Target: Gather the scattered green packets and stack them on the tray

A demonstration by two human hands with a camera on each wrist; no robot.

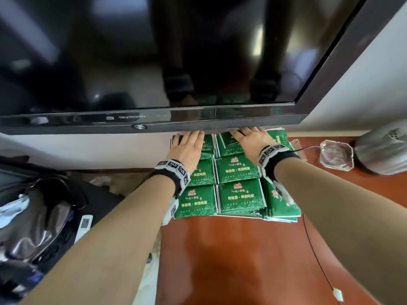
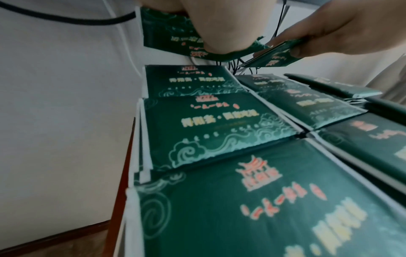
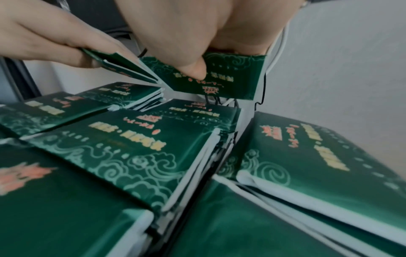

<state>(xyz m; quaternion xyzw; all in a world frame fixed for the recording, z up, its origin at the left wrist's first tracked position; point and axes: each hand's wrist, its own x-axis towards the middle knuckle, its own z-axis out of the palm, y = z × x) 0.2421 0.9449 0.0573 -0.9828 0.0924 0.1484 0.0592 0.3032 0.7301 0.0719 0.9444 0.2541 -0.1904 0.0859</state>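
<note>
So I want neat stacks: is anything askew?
Yes. The rightmost green packets are turned sideways to the grid beside them, and their layers fan out unevenly at the near edge. Both hands hold tilted packets at the back.

A black television point(image 1: 154, 62) hangs on a white wall point(image 1: 363, 84) above a reddish-brown wooden table point(image 1: 242, 260).

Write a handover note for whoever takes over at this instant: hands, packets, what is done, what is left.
Left hand: grips a small bunch of green packets at the back of the table, under the television.
Right hand: pinches a single packet beside it.
Stacked packets lie in neat rows; no tray can be made out beneath them.
Done: most packets are stacked.
Left: set down the two held lots.
</note>
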